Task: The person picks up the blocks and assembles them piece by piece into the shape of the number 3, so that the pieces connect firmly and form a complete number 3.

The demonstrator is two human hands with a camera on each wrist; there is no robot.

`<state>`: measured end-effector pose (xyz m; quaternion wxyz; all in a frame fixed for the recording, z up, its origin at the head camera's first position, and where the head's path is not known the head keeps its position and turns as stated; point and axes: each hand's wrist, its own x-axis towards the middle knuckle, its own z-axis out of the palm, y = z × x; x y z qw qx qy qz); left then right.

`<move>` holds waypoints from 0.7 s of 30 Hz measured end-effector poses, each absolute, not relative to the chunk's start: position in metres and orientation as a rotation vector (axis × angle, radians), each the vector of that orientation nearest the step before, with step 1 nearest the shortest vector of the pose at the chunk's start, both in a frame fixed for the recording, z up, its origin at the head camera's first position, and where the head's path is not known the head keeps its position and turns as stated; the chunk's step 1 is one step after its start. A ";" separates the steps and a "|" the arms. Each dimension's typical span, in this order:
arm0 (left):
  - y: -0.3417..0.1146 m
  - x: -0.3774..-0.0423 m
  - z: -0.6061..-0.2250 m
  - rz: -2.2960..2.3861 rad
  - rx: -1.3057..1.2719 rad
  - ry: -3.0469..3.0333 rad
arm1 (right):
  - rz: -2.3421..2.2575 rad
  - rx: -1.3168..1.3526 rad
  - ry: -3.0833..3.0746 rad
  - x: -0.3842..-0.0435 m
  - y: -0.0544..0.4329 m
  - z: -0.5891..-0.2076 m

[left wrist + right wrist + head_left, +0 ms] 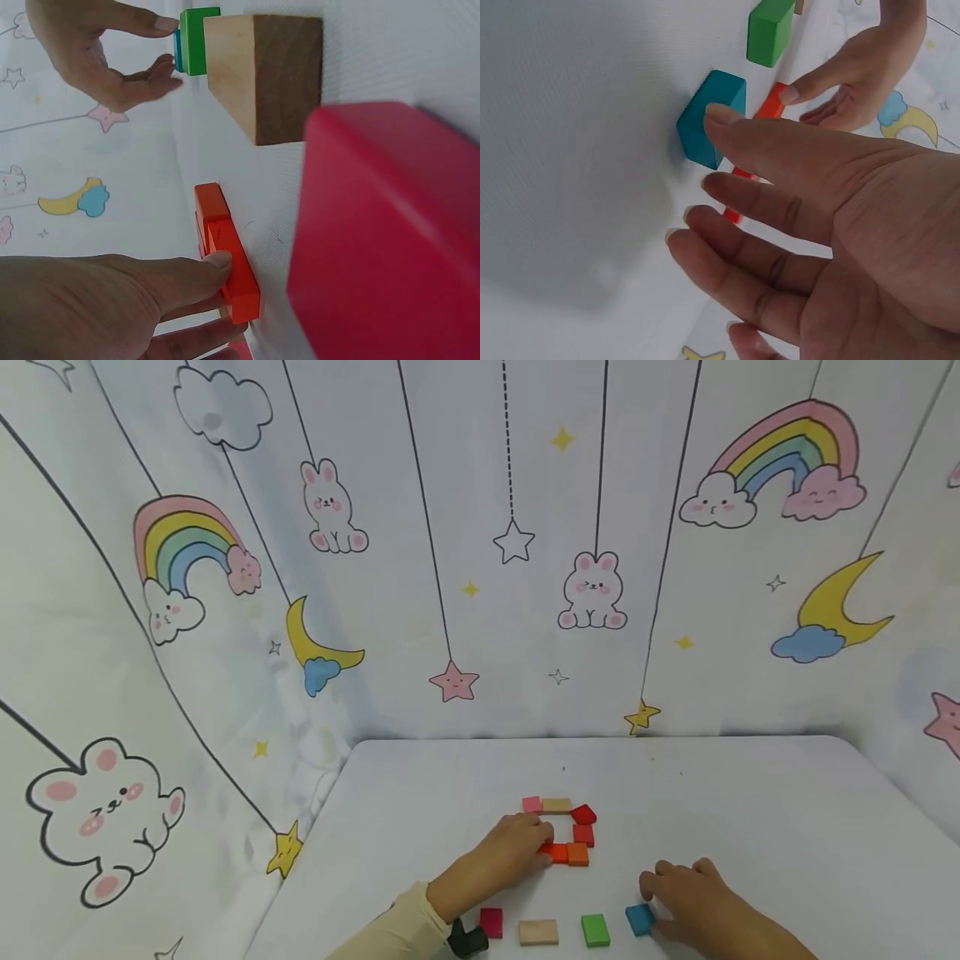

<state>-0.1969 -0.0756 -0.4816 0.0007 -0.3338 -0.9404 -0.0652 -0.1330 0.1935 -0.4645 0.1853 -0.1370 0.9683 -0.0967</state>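
In the head view my left hand (pixel 517 847) reaches over a curved row of small blocks. It pinches an orange-red block (pixel 234 262), its thumb on the near side and fingers on the far side, beside an orange block (pixel 577 855). Red blocks (pixel 583 836), a plain wood block (pixel 557 806) and a pink block (pixel 532 805) continue the row. My right hand (pixel 693 893) is at a blue block (pixel 640 920) on the white table. Its thumb overlaps the block in the right wrist view, while its fingers are spread apart, the index tip close to the block's edge.
Along the table's near side lie a crimson block (pixel 491 922), a wood block (pixel 538 932) and a green block (pixel 596 931). A black wrist device (pixel 468 938) sits by the left sleeve. Behind the table (pixel 420 793) hangs a printed cloth (pixel 480 627).
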 end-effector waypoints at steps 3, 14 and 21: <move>-0.075 -0.197 -0.482 -0.197 -1.049 -2.950 | -0.294 -0.404 2.736 -0.135 0.191 -0.465; -0.075 -0.196 -0.479 -0.201 -1.035 -2.977 | -0.377 -0.406 2.780 -0.144 0.178 -0.471; -0.075 -0.196 -0.480 -0.201 -1.026 -2.980 | -0.390 -0.422 2.814 -0.152 0.166 -0.476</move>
